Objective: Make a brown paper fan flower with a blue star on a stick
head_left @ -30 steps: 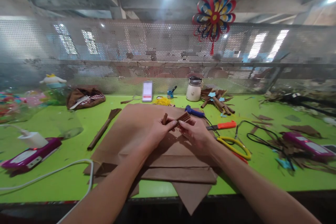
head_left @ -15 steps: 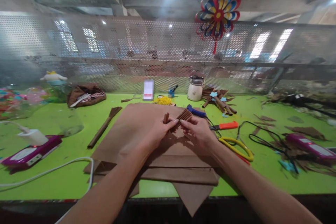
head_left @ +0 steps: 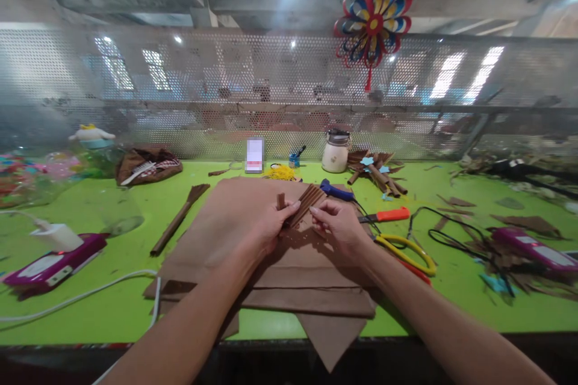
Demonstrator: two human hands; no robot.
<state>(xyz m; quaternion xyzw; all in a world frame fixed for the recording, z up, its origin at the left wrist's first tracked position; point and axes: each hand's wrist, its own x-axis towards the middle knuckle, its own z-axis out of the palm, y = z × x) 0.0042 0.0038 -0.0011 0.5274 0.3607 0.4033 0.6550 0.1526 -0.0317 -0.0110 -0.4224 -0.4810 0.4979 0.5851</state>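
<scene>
So I've got the left hand (head_left: pixel 271 225) pinching a strip of pleated brown paper (head_left: pixel 307 203) between thumb and fingers, that grip closed snugly near its lower end. The strip is right in the middle of my view, held above a pile of brown paper sheets (head_left: pixel 217 216) and tilted so its far end leans up to the right. There's also a stubby brown end (head_left: pixel 280 200) poking up beside the left thumb, can't tell from here if it's part of the same piece

The right hand (head_left: pixel 336 222) is just beside the strip's right edge, thumb and fingertip close together, but honestly I can't tell if that grip has hold of anything. Tiny brown crumbs lie on the sheets underneath

Rest of the green surface (head_left: pixel 112 319) is pretty busy: a rolled paper stem (head_left: pixel 178 222) with a flared end left of the sheets, a blue-handled tool (head_left: pixel 336 191) just past the right hand, then an orange-handled knife (head_left: pixel 392 215) and a yellow looped handle (head_left: pixel 409 246) to the right. Farther back I see a phone (head_left: pixel 254 155) propped upright and a white jar (head_left: pixel 335 157) with a dark lid
</scene>
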